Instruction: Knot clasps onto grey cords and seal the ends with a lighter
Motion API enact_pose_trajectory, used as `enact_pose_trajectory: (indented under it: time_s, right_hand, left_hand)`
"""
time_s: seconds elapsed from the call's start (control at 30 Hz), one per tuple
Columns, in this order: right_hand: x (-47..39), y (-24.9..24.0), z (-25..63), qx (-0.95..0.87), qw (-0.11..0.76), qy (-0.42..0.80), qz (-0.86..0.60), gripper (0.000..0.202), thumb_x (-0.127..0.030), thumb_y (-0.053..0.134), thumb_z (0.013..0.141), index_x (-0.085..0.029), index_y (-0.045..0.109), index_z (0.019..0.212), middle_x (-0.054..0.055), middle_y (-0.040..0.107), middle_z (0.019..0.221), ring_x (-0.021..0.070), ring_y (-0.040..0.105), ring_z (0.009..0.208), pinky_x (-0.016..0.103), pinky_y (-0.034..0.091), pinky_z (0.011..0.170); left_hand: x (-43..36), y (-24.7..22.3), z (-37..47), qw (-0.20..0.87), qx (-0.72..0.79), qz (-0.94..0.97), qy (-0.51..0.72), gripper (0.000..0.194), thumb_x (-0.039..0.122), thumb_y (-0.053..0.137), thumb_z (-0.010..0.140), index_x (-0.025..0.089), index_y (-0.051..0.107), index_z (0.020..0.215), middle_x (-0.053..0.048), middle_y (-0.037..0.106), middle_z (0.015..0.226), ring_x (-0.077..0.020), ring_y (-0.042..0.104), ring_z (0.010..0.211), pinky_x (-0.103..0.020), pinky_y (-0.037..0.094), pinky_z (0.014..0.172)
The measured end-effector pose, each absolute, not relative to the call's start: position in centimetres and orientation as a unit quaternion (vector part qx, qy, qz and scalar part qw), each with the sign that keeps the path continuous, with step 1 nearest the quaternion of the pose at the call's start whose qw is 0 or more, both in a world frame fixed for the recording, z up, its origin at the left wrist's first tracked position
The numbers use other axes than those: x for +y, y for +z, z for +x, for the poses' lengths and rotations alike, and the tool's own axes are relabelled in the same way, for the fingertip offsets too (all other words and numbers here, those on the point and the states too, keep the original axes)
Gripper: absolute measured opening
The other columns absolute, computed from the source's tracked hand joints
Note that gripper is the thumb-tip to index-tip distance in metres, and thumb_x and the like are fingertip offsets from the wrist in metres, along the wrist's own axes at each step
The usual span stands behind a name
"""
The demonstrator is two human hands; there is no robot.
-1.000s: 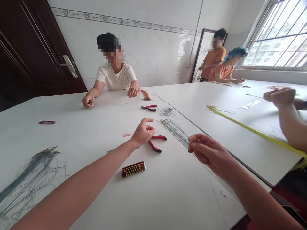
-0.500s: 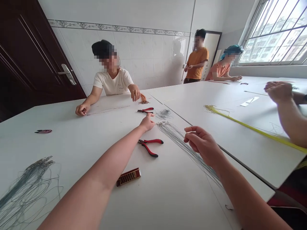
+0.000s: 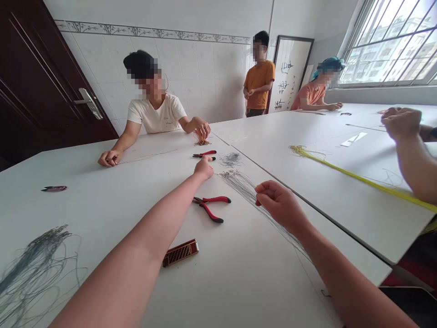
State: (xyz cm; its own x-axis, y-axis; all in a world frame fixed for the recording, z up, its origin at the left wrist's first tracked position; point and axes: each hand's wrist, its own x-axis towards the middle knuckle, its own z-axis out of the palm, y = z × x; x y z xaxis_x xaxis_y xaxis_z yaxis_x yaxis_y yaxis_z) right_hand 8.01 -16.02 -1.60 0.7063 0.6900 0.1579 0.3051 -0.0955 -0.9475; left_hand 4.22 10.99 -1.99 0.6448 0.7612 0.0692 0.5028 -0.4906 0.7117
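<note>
A bundle of thin grey cords [image 3: 239, 186] with small metal ends runs slantwise over the white table [image 3: 239, 282]. At its far end my left hand [image 3: 204, 168] is closed, fingertips pinched on what looks like the end of one cord. Above the bundle's middle my right hand [image 3: 278, 200] is also closed, thumb against fingers; whatever lies in that pinch is too fine to make out. Red-and-black pliers [image 3: 213, 207] rest with handles spread beside my left forearm. A second pair of pliers [image 3: 206, 154] lies just beyond my left hand, near a loose grey tangle [image 3: 231, 159].
A dark red patterned case [image 3: 180, 253] lies by my left forearm. More grey cords [image 3: 41, 255] are at left, below small snips [image 3: 54, 188]. Yellow cords [image 3: 341, 167] stretch across the right table. A co-worker [image 3: 157, 114] sits opposite, one hand at orange cords [image 3: 202, 140].
My left hand has closed its fingers at the cord ends. My right hand has moved slightly left and its fingers have drawn together. The co-worker opposite has reached onto the orange cords.
</note>
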Motion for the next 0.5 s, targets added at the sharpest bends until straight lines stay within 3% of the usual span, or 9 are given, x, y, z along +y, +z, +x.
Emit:
enact_pose_trajectory:
  time_s: [0.5]
  right_hand:
    - [-15.58,-2.54,7.89,-0.371,0.531,0.143,-0.748,0.009,-0.022,0.051,0.071,-0.02,0.056,0.079,-0.001,0.06,0.063,0.0163,0.055,0.063,0.025,0.037,0.052]
  left_hand:
    - [10.85,-1.65,3.76,0.342,0.347,0.849,0.202,0.034,0.032,0.053,0.088,0.015,0.052,0.117,-0.009,0.057,0.113,-0.0185,0.059,0.095,-0.038,0.052,0.08]
